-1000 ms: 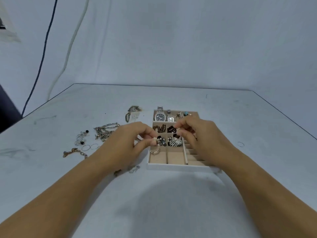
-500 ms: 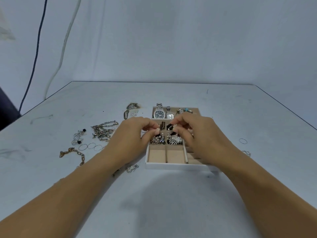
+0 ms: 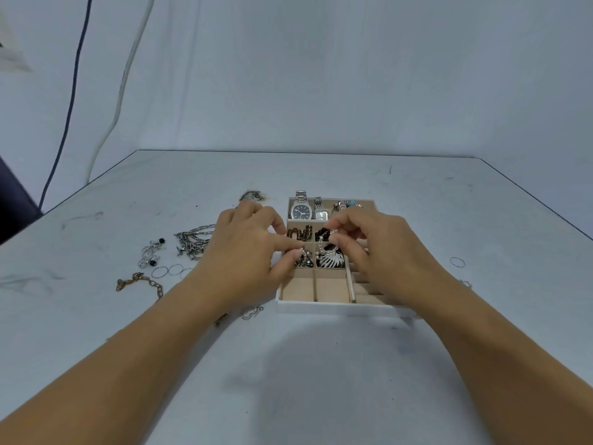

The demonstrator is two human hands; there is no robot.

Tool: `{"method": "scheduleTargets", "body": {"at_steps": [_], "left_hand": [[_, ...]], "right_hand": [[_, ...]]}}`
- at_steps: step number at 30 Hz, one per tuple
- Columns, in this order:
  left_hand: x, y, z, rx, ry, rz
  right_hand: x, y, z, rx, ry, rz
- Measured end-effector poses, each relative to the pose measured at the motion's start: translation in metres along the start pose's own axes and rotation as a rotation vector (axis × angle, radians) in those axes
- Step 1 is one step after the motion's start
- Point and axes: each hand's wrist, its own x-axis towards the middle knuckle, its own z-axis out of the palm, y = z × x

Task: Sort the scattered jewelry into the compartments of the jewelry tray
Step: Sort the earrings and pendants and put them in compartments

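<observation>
A white jewelry tray (image 3: 337, 307) with beige compartments sits at the table's middle. Its back row holds two watches (image 3: 301, 211); the rows in front hold dark beads and a silver fan-shaped piece (image 3: 330, 260). My left hand (image 3: 247, 252) and my right hand (image 3: 378, 245) hover over the tray's middle rows. Between their pinched fingertips runs a small pearl-and-silver chain piece (image 3: 321, 247); the left end hangs over the middle-left compartment. Scattered to the left of the tray are a silver chain bundle (image 3: 192, 240), a gold chain bracelet (image 3: 141, 282), thin hoops (image 3: 168, 270) and black-bead earrings (image 3: 150, 253).
A small silver earring (image 3: 252, 313) lies by the tray's front left corner. A thin ring (image 3: 457, 262) lies right of the tray. Another jewelry clump (image 3: 252, 196) sits behind my left hand. Cables hang on the wall at the left.
Both hands shifted slightly farther over the tray, and the small chain piece now stretches lower over the middle compartments. The view tilted up a little.
</observation>
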Motion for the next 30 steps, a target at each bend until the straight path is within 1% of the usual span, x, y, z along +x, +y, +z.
{"method": "scheduleTargets", "body": {"at_steps": [3, 9, 14, 17, 20, 25, 30], "left_hand": [[-0.006, 0.001, -0.002, 0.051, -0.045, 0.032], [-0.015, -0.012, -0.007, -0.208, -0.072, -0.030], [-0.028, -0.042, -0.014, -0.239, -0.167, -0.060], [-0.036, -0.054, -0.011, -0.247, -0.203, -0.036], [-0.042, -0.055, -0.005, -0.295, -0.193, -0.043], [-0.042, -0.053, -0.001, -0.295, -0.175, -0.041], [-0.043, -0.052, -0.001, -0.306, -0.162, -0.040]], "right_hand": [[0.000, 0.000, 0.000, 0.000, -0.002, 0.001], [0.003, 0.002, -0.002, 0.003, 0.001, 0.026], [0.012, 0.004, -0.001, -0.011, -0.013, 0.002], [0.020, 0.004, 0.003, -0.014, -0.046, 0.002], [0.030, 0.005, 0.009, -0.013, -0.087, 0.021], [0.046, 0.007, 0.020, -0.058, -0.131, 0.054], [0.057, 0.003, 0.032, -0.124, -0.130, 0.051]]}}
